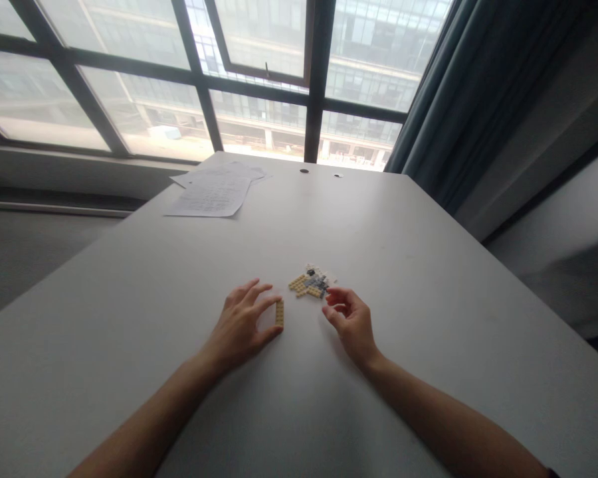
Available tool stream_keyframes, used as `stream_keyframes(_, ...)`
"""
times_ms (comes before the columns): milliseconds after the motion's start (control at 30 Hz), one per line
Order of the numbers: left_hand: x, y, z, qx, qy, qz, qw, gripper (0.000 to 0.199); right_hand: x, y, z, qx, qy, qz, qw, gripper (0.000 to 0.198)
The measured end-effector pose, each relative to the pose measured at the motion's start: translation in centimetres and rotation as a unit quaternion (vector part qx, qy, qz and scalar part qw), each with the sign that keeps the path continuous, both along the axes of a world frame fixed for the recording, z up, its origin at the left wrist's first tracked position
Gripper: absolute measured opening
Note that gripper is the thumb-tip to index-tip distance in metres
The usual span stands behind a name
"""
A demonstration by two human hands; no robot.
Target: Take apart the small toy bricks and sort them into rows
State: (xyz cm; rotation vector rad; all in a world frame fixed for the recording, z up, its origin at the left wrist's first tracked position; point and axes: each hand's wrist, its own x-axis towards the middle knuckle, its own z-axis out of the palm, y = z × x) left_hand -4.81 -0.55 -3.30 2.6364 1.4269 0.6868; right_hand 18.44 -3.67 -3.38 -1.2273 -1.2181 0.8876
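Note:
A tan studded building plate [280,313] stands lengthwise between the thumb and index finger of my left hand [242,320]. Its ends touch the two fingertips, while the other fingers are spread above the table. Beyond it lies a small pile of toy building bricks [315,283], with tan plates at the front left, grey pieces in the middle and white ones behind. At the pile's right edge is my right hand [349,321], its fingers curled and the thumb apart from the index finger. I see nothing held in it.
All this is on a white table [299,229]. Printed paper sheets [212,192] lie at its far left. Two round holes, one a dark hole [303,171], sit near the far edge. Beyond are windows [264,123], with a dark curtain [443,113] at the right.

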Motion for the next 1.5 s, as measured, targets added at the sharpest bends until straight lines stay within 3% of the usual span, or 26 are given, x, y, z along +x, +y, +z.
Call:
stream_keyframes(167,-0.6,-0.1,-0.3,-0.062,0.048,-0.006,0.997,0.048,0.7,0.9,0.6,0.069,-0.225,-0.011,0.972,0.025)
stream_keyframes(300,-0.4,-0.2,-0.3,-0.071,0.041,-0.006,0.997,0.059,1.0,1.7,0.9,0.064,-0.352,-0.012,0.934,0.037)
stream_keyframes(400,-0.4,-0.1,-0.3,-0.072,0.036,-0.006,0.997,0.051,0.5,2.6,1.3,0.056,-0.422,-0.017,0.905,0.041)
stream_keyframes(533,-0.5,-0.1,-0.4,-0.07,0.034,-0.002,0.997,0.041,-1.4,4.5,1.8,0.06,-0.486,-0.015,0.872,0.042)
stream_keyframes(733,-0.6,0.0,-0.8,-0.055,0.025,-0.012,0.998,0.043,-4.5,6.8,2.1,0.025,-0.544,-0.041,0.838,0.049)
stream_keyframes(933,-0.5,0.0,-0.8,-0.049,0.014,-0.012,0.999,0.048,-5.3,7.3,2.0,0.005,-0.599,-0.041,0.8,0.047)
stream_keyframes(1133,-0.5,0.0,-0.9,-0.051,0.015,-0.013,0.998,0.042,-5.2,7.9,1.6,-0.005,-0.577,-0.02,0.817,0.031)
stream_keyframes(1300,-0.4,0.0,-0.7,-0.042,-0.008,-0.017,0.999,0.043,-4.0,7.4,1.8,0.067,-0.528,0.029,0.846,0.031)
stream_keyframes(1400,0.1,-0.1,-0.1,-0.017,-0.086,-0.009,0.996,0.039,-3.0,5.9,2.3,0.133,-0.493,0.061,0.858,0.034)
stream_keyframes(1500,1.1,-0.6,0.7,-0.032,-0.219,0.013,0.975,0.029,-2.4,3.9,2.6,0.204,-0.465,0.07,0.859,0.035)
